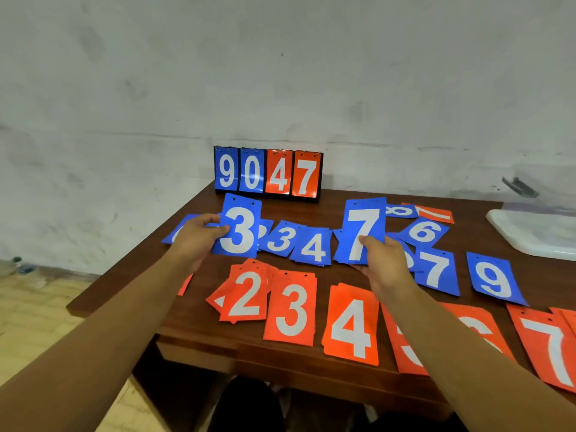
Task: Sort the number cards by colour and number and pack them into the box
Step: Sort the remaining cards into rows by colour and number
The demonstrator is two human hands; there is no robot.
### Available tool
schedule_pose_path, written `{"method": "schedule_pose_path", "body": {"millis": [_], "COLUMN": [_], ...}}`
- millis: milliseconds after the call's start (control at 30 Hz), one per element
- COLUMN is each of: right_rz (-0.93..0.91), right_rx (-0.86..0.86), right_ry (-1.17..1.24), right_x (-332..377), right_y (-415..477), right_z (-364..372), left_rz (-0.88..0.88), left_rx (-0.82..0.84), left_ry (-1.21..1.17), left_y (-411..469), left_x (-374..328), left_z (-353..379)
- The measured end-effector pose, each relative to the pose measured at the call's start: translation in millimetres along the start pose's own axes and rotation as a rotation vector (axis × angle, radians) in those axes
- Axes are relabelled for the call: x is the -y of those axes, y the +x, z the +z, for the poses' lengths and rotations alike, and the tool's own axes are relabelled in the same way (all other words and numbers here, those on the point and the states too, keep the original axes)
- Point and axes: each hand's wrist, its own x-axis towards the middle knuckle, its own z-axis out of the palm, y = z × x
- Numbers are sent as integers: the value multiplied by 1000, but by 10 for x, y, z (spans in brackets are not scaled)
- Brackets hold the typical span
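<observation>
My left hand (198, 236) pinches a blue 3 card (239, 227) by its left edge and holds it upright above the table. My right hand (385, 260) grips a blue 7 card (363, 232) at its lower edge, also lifted. Blue cards lie in a row behind them: a 3 (282, 240), a 4 (313, 247), a 6 (424, 232), a 7 (436, 271), a 9 (494, 279). Nearer me lie orange cards: a 2 (246, 294), a 3 (291, 310), a 4 (352, 328) and a 7 (548, 347); my right forearm covers part of two others.
A black flip scoreboard (268, 174) showing 9 0 4 7 stands at the back of the brown table (199, 313), against the wall. A white plastic container (536, 229) sits at the right edge. The table's left corner drops off to the floor.
</observation>
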Motion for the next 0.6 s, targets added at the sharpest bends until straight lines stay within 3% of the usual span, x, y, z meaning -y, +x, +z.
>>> {"method": "schedule_pose_path", "body": {"millis": [167,600], "right_rz": [-5,46], "right_rx": [12,31], "right_ry": [-83,-282], "right_x": [-75,-168], "right_y": [84,354], "right_z": [37,93], "left_rz": [3,130], "left_rx": [-114,2], "left_ry": [201,623], "left_y": [194,832], "left_x": [147,139], "left_z": [46,975]}}
